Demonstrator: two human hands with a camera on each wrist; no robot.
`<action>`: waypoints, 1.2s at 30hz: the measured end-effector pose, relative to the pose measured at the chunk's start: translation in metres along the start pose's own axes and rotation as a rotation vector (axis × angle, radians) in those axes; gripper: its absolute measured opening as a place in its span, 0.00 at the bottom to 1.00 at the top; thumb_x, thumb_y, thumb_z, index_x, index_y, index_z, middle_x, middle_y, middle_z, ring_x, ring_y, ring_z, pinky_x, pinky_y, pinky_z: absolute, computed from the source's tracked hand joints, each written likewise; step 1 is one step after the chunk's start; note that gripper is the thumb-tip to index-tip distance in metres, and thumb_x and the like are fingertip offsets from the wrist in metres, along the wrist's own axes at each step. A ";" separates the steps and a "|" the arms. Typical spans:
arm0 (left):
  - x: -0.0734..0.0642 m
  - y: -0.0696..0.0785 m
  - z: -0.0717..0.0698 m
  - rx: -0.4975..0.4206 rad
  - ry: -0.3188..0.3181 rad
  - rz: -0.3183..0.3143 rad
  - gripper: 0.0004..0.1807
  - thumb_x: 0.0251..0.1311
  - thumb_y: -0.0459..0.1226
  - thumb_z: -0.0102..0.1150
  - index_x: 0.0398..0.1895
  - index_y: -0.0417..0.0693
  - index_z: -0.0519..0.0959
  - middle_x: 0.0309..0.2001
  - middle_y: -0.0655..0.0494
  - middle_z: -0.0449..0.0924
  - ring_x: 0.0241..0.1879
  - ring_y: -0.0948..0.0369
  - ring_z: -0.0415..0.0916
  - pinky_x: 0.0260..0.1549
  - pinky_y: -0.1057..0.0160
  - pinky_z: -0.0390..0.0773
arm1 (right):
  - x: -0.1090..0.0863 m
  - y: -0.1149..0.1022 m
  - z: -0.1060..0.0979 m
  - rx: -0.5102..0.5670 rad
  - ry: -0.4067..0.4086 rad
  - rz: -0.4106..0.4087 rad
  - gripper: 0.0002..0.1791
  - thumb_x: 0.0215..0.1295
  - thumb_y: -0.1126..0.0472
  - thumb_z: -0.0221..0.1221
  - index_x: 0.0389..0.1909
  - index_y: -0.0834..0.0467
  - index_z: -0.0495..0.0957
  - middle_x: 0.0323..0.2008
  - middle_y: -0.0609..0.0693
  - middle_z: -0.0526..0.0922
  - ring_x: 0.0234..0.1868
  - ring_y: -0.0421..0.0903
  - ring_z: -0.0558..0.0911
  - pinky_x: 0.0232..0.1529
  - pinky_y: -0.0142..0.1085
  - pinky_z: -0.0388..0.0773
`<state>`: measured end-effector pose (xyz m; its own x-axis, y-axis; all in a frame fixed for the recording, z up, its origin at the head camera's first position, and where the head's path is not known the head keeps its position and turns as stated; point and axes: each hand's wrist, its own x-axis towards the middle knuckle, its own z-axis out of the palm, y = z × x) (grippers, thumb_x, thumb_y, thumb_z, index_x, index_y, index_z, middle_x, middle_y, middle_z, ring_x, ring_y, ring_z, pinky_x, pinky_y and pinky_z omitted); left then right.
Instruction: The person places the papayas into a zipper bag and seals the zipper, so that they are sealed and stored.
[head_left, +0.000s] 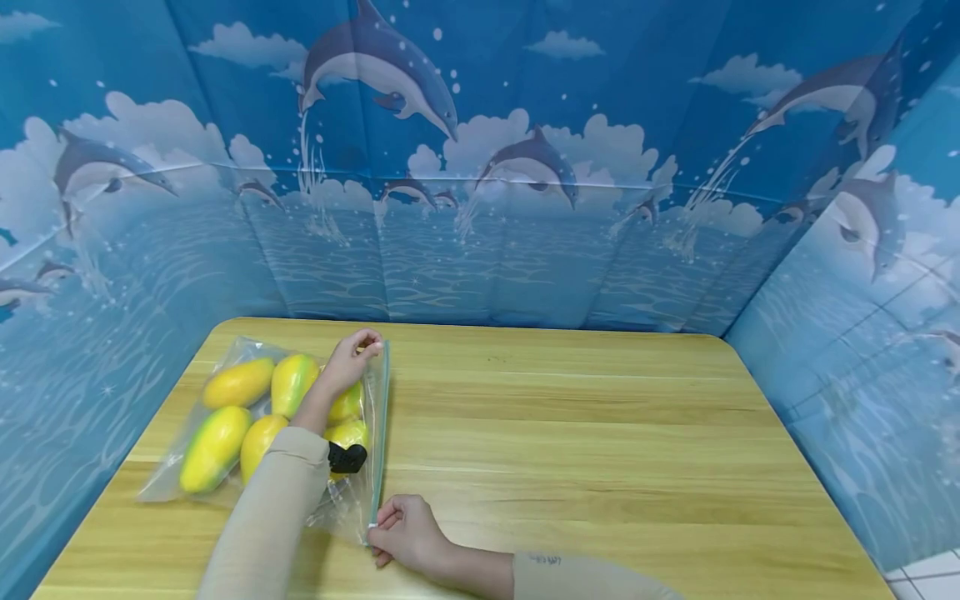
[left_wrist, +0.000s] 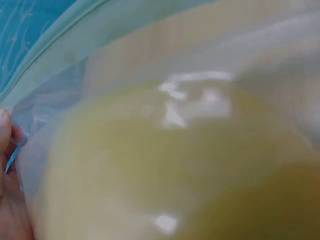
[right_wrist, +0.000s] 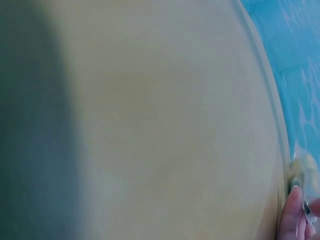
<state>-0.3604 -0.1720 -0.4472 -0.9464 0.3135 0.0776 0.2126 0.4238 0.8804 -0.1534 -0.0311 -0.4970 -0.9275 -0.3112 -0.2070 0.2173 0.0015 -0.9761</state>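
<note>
A clear zip bag [head_left: 168, 475] lies flat on the left of the table, holding several yellow-green mangoes [head_left: 213, 450]. Its greenish zip strip [head_left: 382, 433] runs along the right side of the bag. At the strip's far end, my left hand [head_left: 348, 362] pinches the bag's corner, the forearm crossing over the fruit. My right hand [head_left: 411, 537] pinches the near end of the strip, where a small white slider [head_left: 372, 526] shows by the fingertips. In the left wrist view a mango [left_wrist: 165, 150] under shiny plastic fills most of the picture. The right wrist view catches only fingers [right_wrist: 291, 215] at its lower right.
The wooden table [head_left: 585, 433] extends to the right of the bag, with rounded far corners. A blue curtain [head_left: 525, 258] printed with dolphins hangs behind it and on both sides. A black wrist camera [head_left: 347, 458] sits on the left forearm over the bag.
</note>
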 end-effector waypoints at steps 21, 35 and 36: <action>-0.002 -0.001 0.003 -0.002 0.053 0.028 0.14 0.66 0.39 0.44 0.45 0.36 0.72 0.40 0.43 0.72 0.43 0.51 0.66 0.40 0.58 0.68 | 0.064 -0.041 -0.033 -0.193 0.179 -0.144 0.29 0.53 0.68 0.60 0.58 0.63 0.64 0.33 0.55 0.78 0.21 0.56 0.81 0.21 0.41 0.80; -0.009 0.004 0.009 0.057 0.102 0.065 0.14 0.65 0.39 0.48 0.45 0.37 0.75 0.44 0.42 0.75 0.47 0.50 0.69 0.42 0.55 0.69 | 0.078 -0.036 -0.030 -0.170 0.222 -0.183 0.32 0.52 0.74 0.60 0.60 0.62 0.64 0.29 0.53 0.79 0.15 0.39 0.76 0.13 0.32 0.74; -0.010 0.005 0.008 0.081 0.108 0.074 0.14 0.65 0.38 0.48 0.46 0.37 0.75 0.45 0.42 0.74 0.47 0.50 0.69 0.43 0.53 0.69 | 0.077 -0.035 -0.030 -0.175 0.224 -0.187 0.32 0.52 0.74 0.60 0.60 0.62 0.64 0.29 0.53 0.79 0.15 0.38 0.76 0.13 0.31 0.74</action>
<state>-0.3477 -0.1659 -0.4477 -0.9470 0.2552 0.1950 0.2980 0.4715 0.8300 -0.2421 -0.0267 -0.4804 -0.9943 -0.1055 -0.0135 -0.0007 0.1335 -0.9910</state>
